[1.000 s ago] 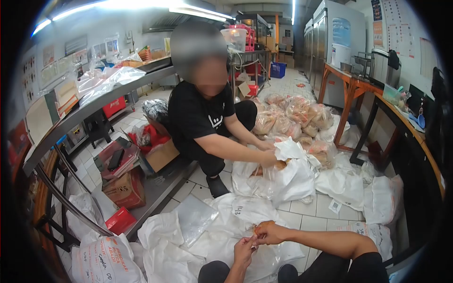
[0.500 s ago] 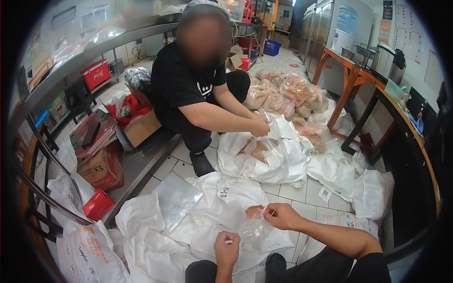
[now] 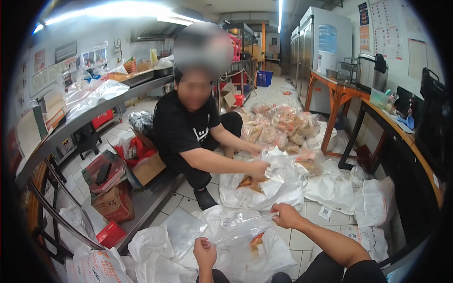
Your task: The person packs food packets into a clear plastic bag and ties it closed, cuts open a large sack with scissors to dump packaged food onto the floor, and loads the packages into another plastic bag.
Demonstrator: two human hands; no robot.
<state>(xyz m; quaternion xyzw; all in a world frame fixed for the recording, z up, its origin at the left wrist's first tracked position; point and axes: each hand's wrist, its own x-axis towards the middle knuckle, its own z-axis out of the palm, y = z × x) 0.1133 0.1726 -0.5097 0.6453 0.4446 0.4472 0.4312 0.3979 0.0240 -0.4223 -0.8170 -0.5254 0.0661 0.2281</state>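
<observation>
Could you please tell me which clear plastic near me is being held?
The film, stretched between your left hand and right hand; the flat sheet lies loose on white sacks, unheld.

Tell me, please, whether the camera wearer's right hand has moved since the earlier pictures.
Yes: the right hand has moved rightward, nearer to the square code label that lies to its right.

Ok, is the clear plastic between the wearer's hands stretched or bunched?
Stretched: the clear plastic spans from the left hand to the right hand, which are held apart. Whether its mouth is open, I cannot tell.
</observation>
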